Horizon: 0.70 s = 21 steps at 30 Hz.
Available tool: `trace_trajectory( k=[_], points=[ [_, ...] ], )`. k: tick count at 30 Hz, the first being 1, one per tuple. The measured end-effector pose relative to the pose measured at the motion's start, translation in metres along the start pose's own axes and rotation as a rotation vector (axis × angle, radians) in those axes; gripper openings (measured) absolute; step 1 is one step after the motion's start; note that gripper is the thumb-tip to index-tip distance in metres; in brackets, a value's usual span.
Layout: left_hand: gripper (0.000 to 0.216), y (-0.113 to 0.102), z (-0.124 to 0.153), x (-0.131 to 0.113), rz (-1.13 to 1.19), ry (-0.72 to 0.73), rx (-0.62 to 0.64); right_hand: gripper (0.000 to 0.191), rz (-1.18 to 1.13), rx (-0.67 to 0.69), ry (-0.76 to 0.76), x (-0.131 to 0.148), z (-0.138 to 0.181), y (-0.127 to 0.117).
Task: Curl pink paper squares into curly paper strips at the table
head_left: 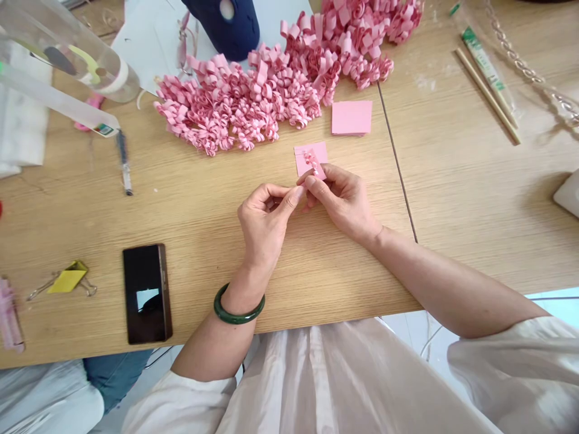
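Both hands meet over the middle of the wooden table [181, 199]. My left hand [265, 220], with a green bangle [237, 310] on the wrist, pinches the near edge of a small pink paper piece [311, 158]. My right hand [341, 199] pinches the same paper from the right. The paper's far part is cut into strips, some curled. A small stack of pink paper squares [351, 117] lies just beyond the hands. A big heap of curled pink paper pieces [280, 84] stretches across the back of the table.
A black phone [147, 292] lies front left, with a yellow binder clip [67, 280] beside it. A pen [123, 163], clear plastic tubes [67, 57] and a dark blue object [228, 24] stand at the back left. Chopsticks in a wrapper [488, 84] lie back right.
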State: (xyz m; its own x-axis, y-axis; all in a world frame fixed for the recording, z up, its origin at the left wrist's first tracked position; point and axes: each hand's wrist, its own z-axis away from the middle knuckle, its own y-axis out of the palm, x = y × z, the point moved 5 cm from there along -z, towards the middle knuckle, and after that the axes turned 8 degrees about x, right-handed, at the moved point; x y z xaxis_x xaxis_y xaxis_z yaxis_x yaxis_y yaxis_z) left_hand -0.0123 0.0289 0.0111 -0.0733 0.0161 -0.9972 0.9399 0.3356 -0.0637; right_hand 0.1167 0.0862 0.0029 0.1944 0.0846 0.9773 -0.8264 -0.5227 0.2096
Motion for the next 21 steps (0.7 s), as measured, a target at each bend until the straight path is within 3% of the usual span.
trace_trajectory(
  k=[21],
  points=[
    [0.033, 0.0021, -0.0005, -0.0042, 0.002, 0.025, 0.019, 0.049, 0.034, 0.077, 0.005, 0.0032, 0.0011, 0.0009]
  ],
)
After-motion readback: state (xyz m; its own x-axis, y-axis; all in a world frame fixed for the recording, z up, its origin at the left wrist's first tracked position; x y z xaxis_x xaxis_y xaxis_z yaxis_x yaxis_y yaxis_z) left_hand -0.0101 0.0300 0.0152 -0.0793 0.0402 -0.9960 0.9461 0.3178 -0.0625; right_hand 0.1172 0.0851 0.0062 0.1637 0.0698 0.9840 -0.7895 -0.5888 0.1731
